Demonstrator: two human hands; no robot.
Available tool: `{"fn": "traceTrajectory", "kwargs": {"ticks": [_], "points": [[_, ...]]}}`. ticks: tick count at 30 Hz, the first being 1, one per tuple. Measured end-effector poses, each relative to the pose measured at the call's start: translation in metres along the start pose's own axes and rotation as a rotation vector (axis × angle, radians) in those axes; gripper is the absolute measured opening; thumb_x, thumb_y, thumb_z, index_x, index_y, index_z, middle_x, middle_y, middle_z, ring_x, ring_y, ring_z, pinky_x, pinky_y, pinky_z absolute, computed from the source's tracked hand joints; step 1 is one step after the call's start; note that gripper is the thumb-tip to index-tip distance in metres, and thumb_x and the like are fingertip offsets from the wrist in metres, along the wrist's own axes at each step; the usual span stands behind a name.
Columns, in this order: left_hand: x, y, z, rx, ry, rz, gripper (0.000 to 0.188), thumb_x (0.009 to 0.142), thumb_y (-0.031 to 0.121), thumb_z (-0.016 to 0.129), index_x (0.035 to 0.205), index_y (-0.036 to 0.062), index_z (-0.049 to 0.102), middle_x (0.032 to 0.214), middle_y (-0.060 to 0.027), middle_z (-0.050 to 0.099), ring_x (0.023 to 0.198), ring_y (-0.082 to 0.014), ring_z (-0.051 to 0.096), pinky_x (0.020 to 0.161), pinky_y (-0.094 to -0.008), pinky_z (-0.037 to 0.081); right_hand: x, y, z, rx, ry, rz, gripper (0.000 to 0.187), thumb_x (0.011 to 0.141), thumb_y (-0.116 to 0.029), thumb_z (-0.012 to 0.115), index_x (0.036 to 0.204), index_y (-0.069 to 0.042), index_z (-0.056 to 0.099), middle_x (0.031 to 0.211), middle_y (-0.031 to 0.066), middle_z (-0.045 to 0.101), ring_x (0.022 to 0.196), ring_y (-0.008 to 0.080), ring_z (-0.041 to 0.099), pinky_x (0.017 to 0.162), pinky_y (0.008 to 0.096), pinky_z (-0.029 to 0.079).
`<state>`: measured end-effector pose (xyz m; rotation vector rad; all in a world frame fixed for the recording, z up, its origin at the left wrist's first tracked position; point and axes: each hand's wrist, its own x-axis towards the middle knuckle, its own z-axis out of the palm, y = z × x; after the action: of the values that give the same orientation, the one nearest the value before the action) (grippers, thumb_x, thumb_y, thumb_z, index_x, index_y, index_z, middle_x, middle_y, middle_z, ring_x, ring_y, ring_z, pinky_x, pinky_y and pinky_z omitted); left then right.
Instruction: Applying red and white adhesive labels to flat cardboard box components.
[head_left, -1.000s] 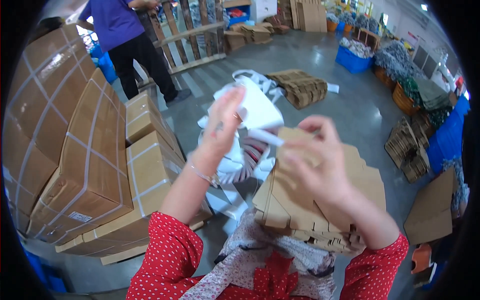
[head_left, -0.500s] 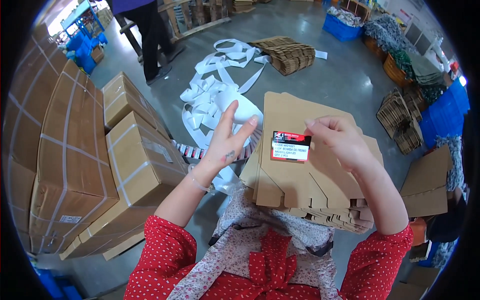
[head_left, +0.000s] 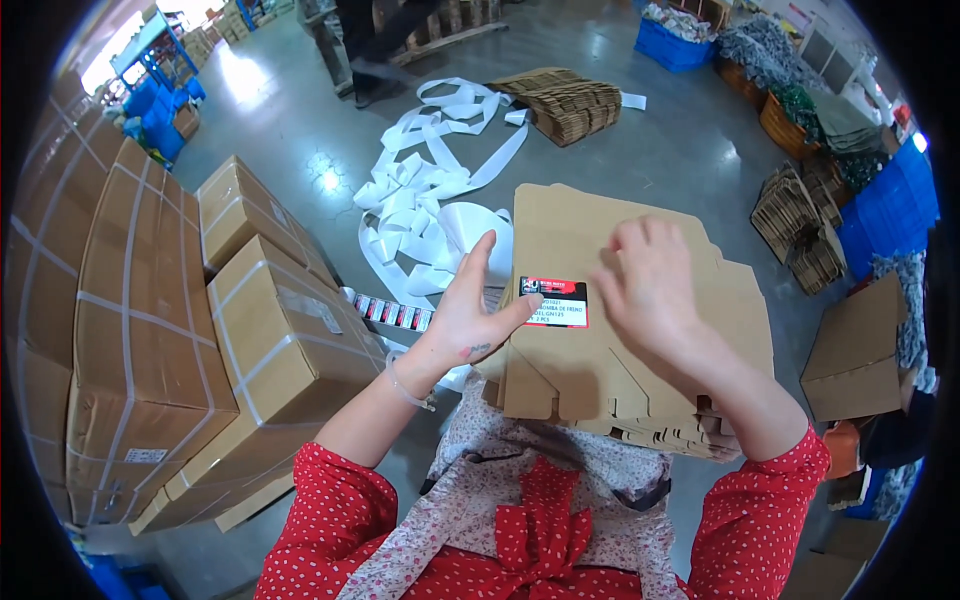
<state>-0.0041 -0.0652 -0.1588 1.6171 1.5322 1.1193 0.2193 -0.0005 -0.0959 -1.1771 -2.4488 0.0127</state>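
Observation:
A red, black and white label (head_left: 562, 312) lies on the top sheet of a stack of flat brown cardboard cartons (head_left: 600, 375). My left hand (head_left: 470, 318) is over the left edge of the stack, its thumb stretched out to the label's left side and its fingers apart. To the right of the label, above the cardboard, my right hand (head_left: 655, 285) is curled and smeared by motion. I cannot make out anything between its fingers. Beside my left hand runs a strip of similar printed labels (head_left: 392, 313), partly hidden by that hand.
Taped cartons (head_left: 285, 330) are stacked along the left. A long white paper strip (head_left: 400, 190) lies in loops on the floor, with a bundle of folded cardboard (head_left: 570, 105) behind it. Blue bins (head_left: 672, 48) and baskets stand far right. A person's legs (head_left: 375, 45) show at the back.
The label has gone from my right hand's pinch to the cardboard, a little lower left. My right hand has drawn back from it; my left thumb has come to its edge. The person behind has stepped right.

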Motion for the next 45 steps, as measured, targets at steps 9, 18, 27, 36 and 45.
{"fn": "traceTrajectory", "kwargs": {"ticks": [9, 18, 27, 36, 45], "points": [[0.021, -0.006, 0.01, -0.213, 0.024, -0.118, 0.075, 0.091, 0.025, 0.068, 0.145, -0.0106, 0.031, 0.145, -0.0291, 0.042, 0.139, -0.0308, 0.037, 0.114, -0.0356, 0.028, -0.117, 0.173, -0.089, -0.468, -0.022, 0.524, 0.03, 0.087, -0.024, 0.068, 0.1, 0.001, 0.058, 0.089, 0.0172, 0.059, 0.085, 0.0366, 0.058, 0.077, 0.0441, 0.048], [0.019, 0.013, 0.031, -0.031, 0.103, -0.049, 0.064, 0.098, 0.03, 0.059, 0.144, -0.0084, 0.035, 0.14, -0.0242, 0.049, 0.133, -0.0283, 0.044, 0.111, -0.0345, 0.032, -0.158, 0.174, -0.109, 0.464, 0.147, 0.707, 0.031, 0.093, -0.024, 0.064, 0.107, 0.003, 0.061, 0.089, 0.0117, 0.069, 0.075, 0.0232, 0.066, 0.068, 0.0329, 0.051], [0.026, -0.006, 0.01, -0.043, 0.234, -0.042, 0.055, 0.094, 0.017, 0.064, 0.14, -0.004, 0.042, 0.122, -0.0137, 0.059, 0.099, -0.0159, 0.059, 0.084, -0.0285, 0.048, -0.273, 0.299, -0.082, 1.135, 0.796, 1.154, 0.022, 0.094, -0.017, 0.063, 0.105, 0.002, 0.063, 0.093, 0.0123, 0.069, 0.08, 0.0217, 0.067, 0.068, 0.0359, 0.056], [0.032, 0.019, -0.032, -0.037, 0.321, -0.047, 0.048, 0.09, 0.007, 0.065, 0.134, 0.0018, 0.049, 0.097, -0.0078, 0.062, 0.073, -0.0096, 0.054, 0.063, -0.0258, 0.045, -0.427, 0.369, 0.054, 0.849, 0.621, 1.759, 0.014, 0.084, -0.012, 0.062, 0.089, 0.002, 0.06, 0.074, 0.0072, 0.059, 0.061, 0.0209, 0.057, 0.052, 0.035, 0.046], [0.085, 0.101, -0.028, -0.089, 0.464, 0.349, 0.038, 0.095, 0.013, 0.06, 0.131, 0.0019, 0.05, 0.069, -0.0025, 0.056, 0.056, -0.0062, 0.046, 0.052, -0.024, 0.037, -0.072, 0.11, -0.12, 0.785, 0.525, 0.362, 0.017, 0.095, -0.011, 0.062, 0.111, -0.006, 0.062, 0.094, -0.0006, 0.062, 0.085, 0.0079, 0.058, 0.075, 0.022, 0.046]]}}
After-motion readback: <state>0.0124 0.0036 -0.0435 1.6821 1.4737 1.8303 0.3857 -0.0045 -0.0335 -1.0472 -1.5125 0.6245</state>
